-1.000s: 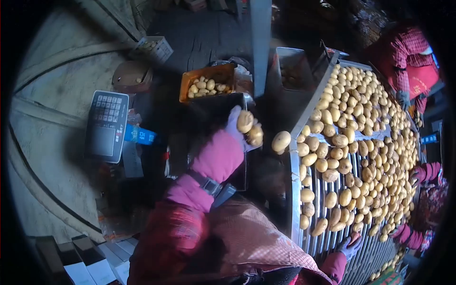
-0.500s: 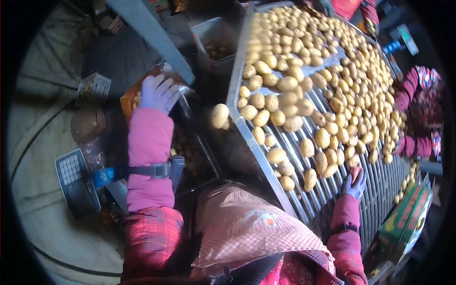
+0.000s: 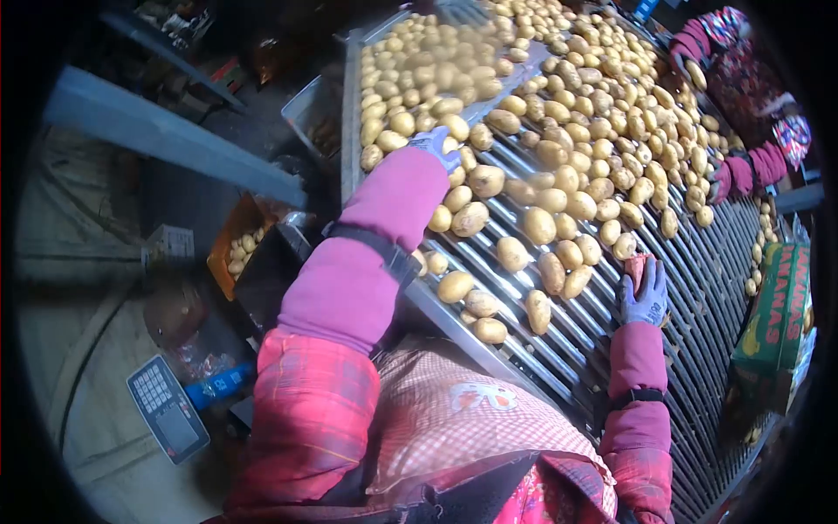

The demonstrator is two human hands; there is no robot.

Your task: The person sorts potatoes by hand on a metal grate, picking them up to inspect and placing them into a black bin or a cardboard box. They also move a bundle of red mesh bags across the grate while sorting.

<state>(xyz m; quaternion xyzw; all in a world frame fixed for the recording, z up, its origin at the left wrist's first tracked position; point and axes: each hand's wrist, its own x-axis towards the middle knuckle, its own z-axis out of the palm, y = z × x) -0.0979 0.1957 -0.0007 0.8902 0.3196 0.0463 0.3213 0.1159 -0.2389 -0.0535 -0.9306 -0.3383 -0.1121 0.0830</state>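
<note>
Many yellow potatoes (image 3: 539, 225) lie spread over a bed of metal rollers (image 3: 559, 367). My left hand (image 3: 436, 147), in a pale purple glove, reaches onto the potatoes near the bed's left side. Its fingers are apart and touch the potatoes there; no potato shows clearly gripped. Lower on the rollers, my right hand (image 3: 646, 299), gloved the same way, has its fingers curled around a reddish lump (image 3: 638, 267). What kind of thing the lump is cannot be made out, as the fingers partly cover it.
A metal rim (image 3: 352, 113) edges the bed. Across it, a co-worker's sleeves (image 3: 755, 170) reach over the potatoes. At right stands a green banana box (image 3: 772, 310). To the left are an orange-sided crate (image 3: 225, 249) with potatoes, a scale's keypad (image 3: 166, 406) and a grey beam (image 3: 175, 131).
My left hand has moved from above the crate at left onto the potatoes on the rollers. The view has swung right. My right hand still holds the reddish lump, which now shows more.
</note>
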